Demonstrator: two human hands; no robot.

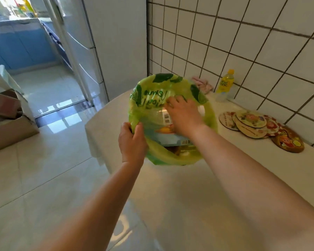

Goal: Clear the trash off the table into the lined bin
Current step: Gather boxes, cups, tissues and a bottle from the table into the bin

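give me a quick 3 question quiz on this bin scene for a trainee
1. True or false: the left hand grips the rim of the green-lined bin.
2. Where is the right hand? A) on the yellow bottle B) inside the bin, on the packaging C) on the coasters
3. Fill in: the yellow bottle stands against the tiled ____.

Key
1. True: it pinches the liner at the near left rim.
2. B: it presses on the blue barcoded packaging in the bin; the coasters lie untouched to the right.
3. wall

White table (179, 196) bears lined bin (209, 113), bottle (224, 86), coasters (257, 126).
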